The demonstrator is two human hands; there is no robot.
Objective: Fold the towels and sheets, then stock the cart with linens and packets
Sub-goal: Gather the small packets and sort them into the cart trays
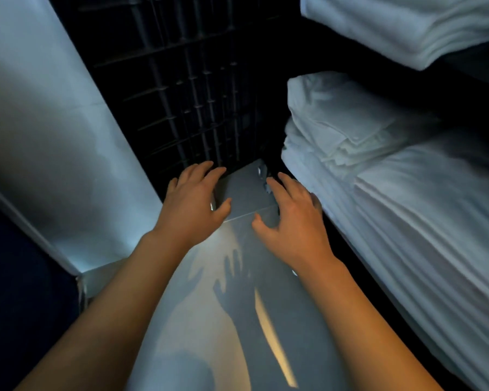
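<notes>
Far left: pale wall panel (48, 131), then a dark wire grid (187, 88) in shadow. Centre: left hand (194, 203) over the tiled floor (209, 320), fingers spread and loosely bent, gripping nothing. Just right of it: right hand (290, 214), likewise spread with relaxed fingers, empty, near the shelf edge. Right side: stack of folded white sheets (401, 193) on the lower shelf; above, folded white towels (407, 26) on the upper shelf.

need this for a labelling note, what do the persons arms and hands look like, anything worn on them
Both forearms are bare as far as the frame shows: no sleeves, gloves, watch or rings are visible on the left hand or right hand. The lighting is dim.
</notes>
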